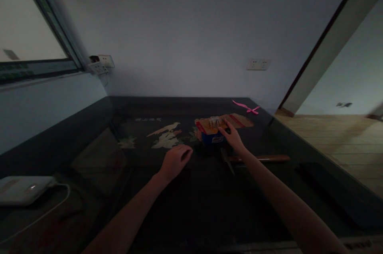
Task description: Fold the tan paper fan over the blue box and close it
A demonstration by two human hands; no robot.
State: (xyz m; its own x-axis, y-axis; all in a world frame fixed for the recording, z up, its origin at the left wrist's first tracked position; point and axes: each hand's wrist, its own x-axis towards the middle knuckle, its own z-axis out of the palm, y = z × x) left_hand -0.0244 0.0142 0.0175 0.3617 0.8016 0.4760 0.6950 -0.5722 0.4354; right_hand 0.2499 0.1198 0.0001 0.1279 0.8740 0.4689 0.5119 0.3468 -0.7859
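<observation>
My right hand [234, 137] reaches over the right side of a small blue box [212, 138]. An orange-red cardboard piece [206, 127] lies on top of the box, with several thin dark nails [216, 123] in a row on it. The thumb and forefinger are apart and rest at the right end of the nails. My left hand [177, 161] is loosely curled on its side on the black table, left of the box and apart from it. Nothing shows inside its curl. A hammer [263, 158] lies below my right hand, its handle partly behind my forearm.
A pink ribbon [248, 108] lies near the back right of the glossy black table [191, 210]. At the left is a white device [25, 190] with a cable. A dark flat object [338, 194] lies along the right edge. Wall sockets [258, 64] are behind.
</observation>
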